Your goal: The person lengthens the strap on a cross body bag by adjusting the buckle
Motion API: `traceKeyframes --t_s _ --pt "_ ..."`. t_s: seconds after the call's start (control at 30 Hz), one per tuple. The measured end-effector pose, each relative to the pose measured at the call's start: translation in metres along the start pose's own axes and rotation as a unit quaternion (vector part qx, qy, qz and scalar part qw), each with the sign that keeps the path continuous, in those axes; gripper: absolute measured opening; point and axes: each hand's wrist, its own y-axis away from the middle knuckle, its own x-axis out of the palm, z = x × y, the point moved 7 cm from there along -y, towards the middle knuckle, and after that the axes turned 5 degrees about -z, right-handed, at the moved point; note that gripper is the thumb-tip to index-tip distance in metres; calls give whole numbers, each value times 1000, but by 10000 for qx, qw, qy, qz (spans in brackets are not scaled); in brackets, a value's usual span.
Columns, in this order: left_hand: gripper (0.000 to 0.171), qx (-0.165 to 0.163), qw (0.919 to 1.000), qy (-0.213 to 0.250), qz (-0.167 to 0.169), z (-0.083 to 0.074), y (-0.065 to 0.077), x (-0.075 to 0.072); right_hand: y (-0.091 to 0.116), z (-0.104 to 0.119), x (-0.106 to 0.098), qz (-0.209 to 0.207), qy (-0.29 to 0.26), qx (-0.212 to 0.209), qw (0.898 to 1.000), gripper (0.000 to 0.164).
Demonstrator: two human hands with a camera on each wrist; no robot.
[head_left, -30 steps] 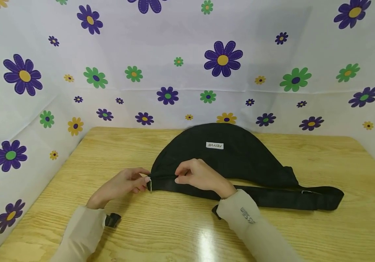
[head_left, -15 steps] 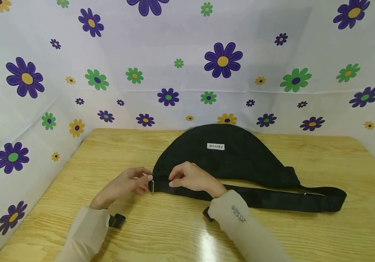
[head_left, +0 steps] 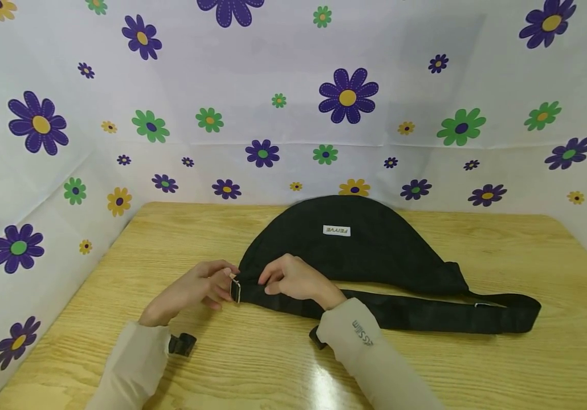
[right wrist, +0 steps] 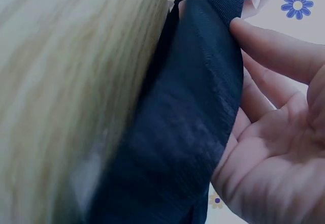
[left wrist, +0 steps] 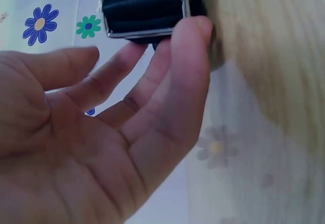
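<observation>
A black crescent-shaped sling bag (head_left: 355, 256) with a small white label lies on the table, its long strap (head_left: 416, 313) stretched along its near side. My right hand (head_left: 293, 277) pinches the strap's edge near its left end, the thumb on one face and fingers behind in the right wrist view. At that end sits a rectangular metal strap slider (left wrist: 144, 10), also seen in the head view. My left hand (head_left: 196, 289) touches the slider with its fingertips from the left. Its fingers are extended, and the thumb stands apart from the slider in the left wrist view.
A black plastic buckle part (head_left: 183, 344) lies beside the left sleeve. Another small black piece (head_left: 317, 337) pokes out beside the right sleeve. The wooden table (head_left: 252, 370) meets a white flower-patterned cloth (head_left: 283, 68) at its back and left.
My right hand has moved left along the strap, closer to the slider. The left thumb has lifted off the slider, and the slider has tilted to show its frame more.
</observation>
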Motion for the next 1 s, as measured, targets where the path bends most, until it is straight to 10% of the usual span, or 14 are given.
traceKeyframes --t_s 0.47,0.77,1.0 --pt "55 1113 9930 -307 255 -12 0 1 -4 -19 -7 -411 -1199 457 9909 21" --pt "53 2085 9759 -593 -245 -22 -1 5 -3 -24 -11 -383 -1702 519 9833 24" --pt "55 2015 9753 -795 -428 -21 -3 4 -3 -24 -11 -314 -1954 508 9789 22"
